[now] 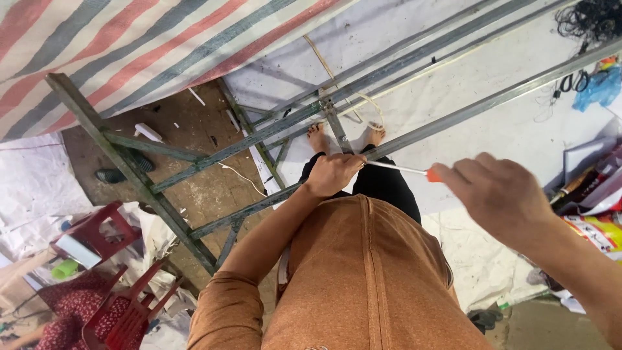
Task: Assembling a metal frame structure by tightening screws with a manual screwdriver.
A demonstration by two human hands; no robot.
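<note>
My right hand (497, 194) grips the orange handle of a screwdriver (414, 171), its thin metal shaft pointing left. My left hand (334, 174) is closed around the shaft's tip where it meets a grey metal frame bar (453, 116). I stand barefoot on a white sheet below, in an orange shirt and black trousers. The frame's cross brace (337, 129) runs down to my left hand.
The grey metal frame (129, 168) stretches left over a brick floor. Red plastic chairs (123, 311) stand at the lower left. A striped tarp (129, 45) hangs at the top left. Tangled black wire (593, 19) and pliers lie top right; coloured bags (599, 227) sit right.
</note>
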